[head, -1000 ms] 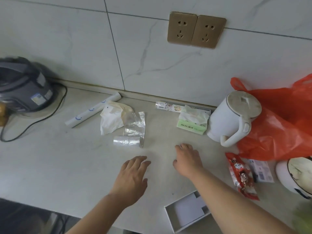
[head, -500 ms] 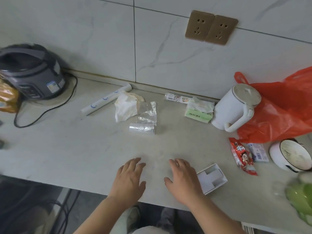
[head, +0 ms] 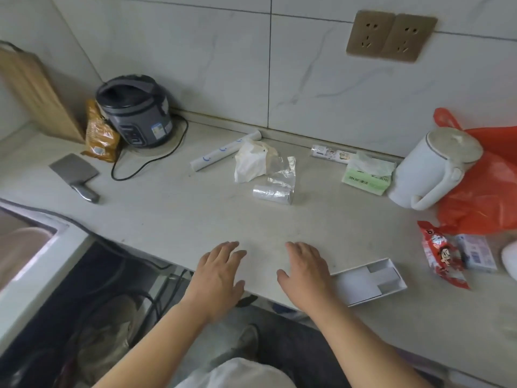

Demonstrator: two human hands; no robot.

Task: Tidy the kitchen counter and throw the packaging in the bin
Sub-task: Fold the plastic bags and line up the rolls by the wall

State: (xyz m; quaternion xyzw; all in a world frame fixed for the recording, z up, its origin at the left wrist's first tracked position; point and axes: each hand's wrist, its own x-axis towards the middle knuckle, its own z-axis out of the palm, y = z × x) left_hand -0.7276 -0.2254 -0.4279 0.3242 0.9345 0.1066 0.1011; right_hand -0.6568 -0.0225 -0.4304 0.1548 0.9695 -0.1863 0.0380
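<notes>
My left hand (head: 218, 275) and my right hand (head: 303, 271) lie flat and empty at the counter's front edge (head: 167, 228), fingers spread. Right beside my right hand sits an empty white box tray (head: 369, 281). Farther back lie a crumpled white wrapper (head: 250, 162), a roll of clear plastic bags (head: 272, 193) and a white tube (head: 223, 151). A red snack packet (head: 442, 254) and a small pale box (head: 475, 252) lie at the right. A green tissue pack (head: 366, 177) rests near the wall.
A white kettle (head: 436, 169) and an orange plastic bag (head: 486, 189) stand at the right. At the back left are a grey rice cooker (head: 135, 110) with its cord, an orange snack bag (head: 100, 135), a cleaver (head: 77, 175) and a wooden board (head: 33, 91).
Both hands have drawn back towards the counter's front edge, still empty. The view has shifted left and back, bringing the cleaver, board and rice cooker into sight.
</notes>
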